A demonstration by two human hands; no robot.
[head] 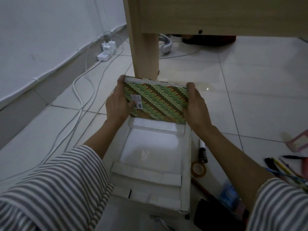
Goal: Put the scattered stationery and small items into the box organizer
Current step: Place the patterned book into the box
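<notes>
Left hand and right hand each grip a short edge of the green notebook, long axis left-right, tilted over far end of box organizer, its compartment just below.

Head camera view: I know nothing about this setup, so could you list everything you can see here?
box organizer: one, white, on the floor before the person
book: one, green patterned, held over the box's far end
tape roll: one, brownish, floor right of the box
tube: one, black and white, beyond the tape roll
pens and pencils: several, mixed colours, floor far right
pouch: one, black, lower right
power strip: one, white, by the wall, chargers plugged in
cables: several, white, floor at left
table leg: one, light wood, behind the book
left hand: one, grips the book's left edge
right hand: one, grips the book's right edge
</notes>
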